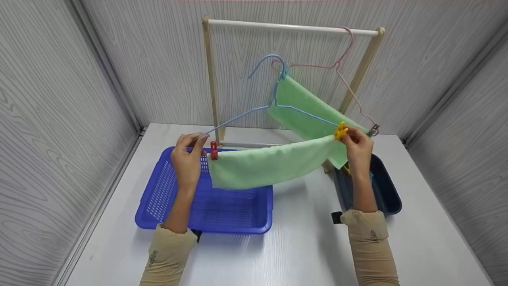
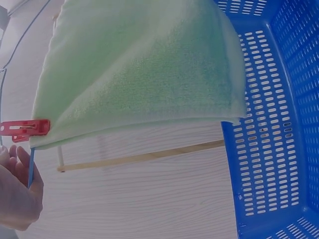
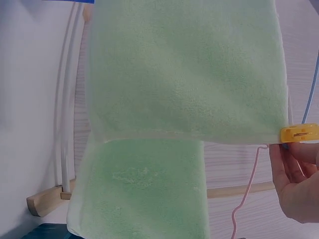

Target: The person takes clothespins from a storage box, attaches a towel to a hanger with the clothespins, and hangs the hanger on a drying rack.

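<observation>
My left hand (image 1: 186, 165) pinches the left end of a blue wire hanger (image 1: 246, 114). My right hand (image 1: 360, 153) holds the hanger's other end, right beside a yellow clothespin (image 1: 340, 131). A light green towel (image 1: 274, 165) hangs from the hanger, with a red clothespin (image 1: 214, 151) at its left corner and the yellow one at its right. In the right wrist view, the fingers (image 3: 299, 184) lie just below the yellow clothespin. Behind, a second green towel (image 1: 303, 104) hangs on a pink hanger (image 1: 349, 85), held by clips at its corners.
The pink hanger hooks over the white bar (image 1: 274, 26) of a wooden-legged rack. Below my left hand stands a blue perforated basket (image 1: 156, 202). A dark bin (image 1: 391, 198) with some clothespins sits under my right forearm. Wood-grain panels (image 1: 35, 119) enclose the white table.
</observation>
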`<state>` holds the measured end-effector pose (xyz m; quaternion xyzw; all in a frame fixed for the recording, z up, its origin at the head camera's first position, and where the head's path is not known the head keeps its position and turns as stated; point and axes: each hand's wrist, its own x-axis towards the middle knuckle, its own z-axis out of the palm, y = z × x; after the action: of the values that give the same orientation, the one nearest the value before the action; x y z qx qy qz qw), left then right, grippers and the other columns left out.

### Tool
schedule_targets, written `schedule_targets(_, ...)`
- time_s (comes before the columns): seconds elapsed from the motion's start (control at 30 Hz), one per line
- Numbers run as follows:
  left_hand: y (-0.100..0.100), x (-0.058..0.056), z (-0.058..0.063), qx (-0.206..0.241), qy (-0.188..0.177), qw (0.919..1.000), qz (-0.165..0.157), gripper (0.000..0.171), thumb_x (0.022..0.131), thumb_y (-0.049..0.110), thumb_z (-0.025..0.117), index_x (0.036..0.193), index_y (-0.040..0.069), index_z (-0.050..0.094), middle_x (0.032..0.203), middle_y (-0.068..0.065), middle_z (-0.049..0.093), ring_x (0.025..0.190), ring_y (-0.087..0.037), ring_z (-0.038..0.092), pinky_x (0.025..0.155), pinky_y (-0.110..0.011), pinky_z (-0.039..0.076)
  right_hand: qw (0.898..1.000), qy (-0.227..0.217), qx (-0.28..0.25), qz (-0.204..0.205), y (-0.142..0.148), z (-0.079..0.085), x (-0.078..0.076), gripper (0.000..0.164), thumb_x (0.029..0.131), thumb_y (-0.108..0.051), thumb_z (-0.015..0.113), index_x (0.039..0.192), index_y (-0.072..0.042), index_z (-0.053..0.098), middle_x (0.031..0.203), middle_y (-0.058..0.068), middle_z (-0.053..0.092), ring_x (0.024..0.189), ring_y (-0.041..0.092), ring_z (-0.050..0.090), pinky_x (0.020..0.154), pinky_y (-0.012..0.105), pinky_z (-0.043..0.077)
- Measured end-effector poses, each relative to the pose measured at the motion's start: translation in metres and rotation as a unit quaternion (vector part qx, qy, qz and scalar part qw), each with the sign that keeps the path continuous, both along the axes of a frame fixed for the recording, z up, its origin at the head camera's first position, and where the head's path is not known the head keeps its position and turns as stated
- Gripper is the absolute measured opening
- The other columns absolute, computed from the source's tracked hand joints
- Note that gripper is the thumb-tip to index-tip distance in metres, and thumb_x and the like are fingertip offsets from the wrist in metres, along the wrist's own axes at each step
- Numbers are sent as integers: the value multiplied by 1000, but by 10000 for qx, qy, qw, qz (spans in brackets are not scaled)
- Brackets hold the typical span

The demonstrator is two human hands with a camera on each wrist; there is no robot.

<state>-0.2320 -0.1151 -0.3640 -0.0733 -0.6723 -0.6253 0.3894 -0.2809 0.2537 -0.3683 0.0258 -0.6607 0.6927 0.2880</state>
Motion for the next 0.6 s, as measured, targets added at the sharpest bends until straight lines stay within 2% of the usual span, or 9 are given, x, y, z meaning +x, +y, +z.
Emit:
schedule_targets(0.17, 0, 1, 2, 169, -303, 9991, -256, 18, 79, 16, 55, 90, 2, 58, 81, -7, 54, 68, -20, 54, 59, -25, 43, 9999, -28, 79, -140, 6, -3, 3, 13, 75, 0, 57, 87, 4, 60, 82, 15, 55, 72, 23, 53, 63, 25, 46)
schedule_targets(0.37, 0, 5, 10, 415, -464, 9937, -934, 18, 85, 7, 45, 97, -6, 48, 88, -13, 52, 86, -22, 49, 73, -27, 38, 9998, 19, 118, -163, 12, -2, 8, 12, 75, 1, 56, 86, 4, 59, 82, 15, 54, 71, 23, 53, 62, 25, 46)
schedule_targets(0.43, 0, 8, 14, 578, -461, 9901, -1194, 17, 85, 3, 43, 97, -9, 45, 87, -15, 51, 86, -26, 49, 75, -28, 39, 9998, 38, 91, -180, 14, -1, 10, 11, 75, 3, 56, 86, 4, 59, 82, 15, 54, 70, 22, 53, 61, 24, 46)
schedule_targets(0.5, -1, 8, 16, 759, -503, 9875, -1290, 16, 84, 1, 44, 94, -11, 46, 84, -17, 52, 82, -29, 51, 76, -30, 40, 9998, 41, 36, -175, 15, 0, 12, 11, 75, 5, 55, 85, 4, 59, 81, 16, 54, 70, 22, 53, 60, 23, 46)
schedule_targets(0.6, -3, 2, 11, 1076, -547, 9864, -1117, 17, 81, 5, 50, 90, -9, 51, 76, -17, 53, 72, -28, 54, 69, -29, 43, 9998, 13, 44, -192, 15, 1, 14, 11, 75, 7, 53, 85, 4, 59, 81, 16, 53, 71, 23, 53, 60, 22, 46)
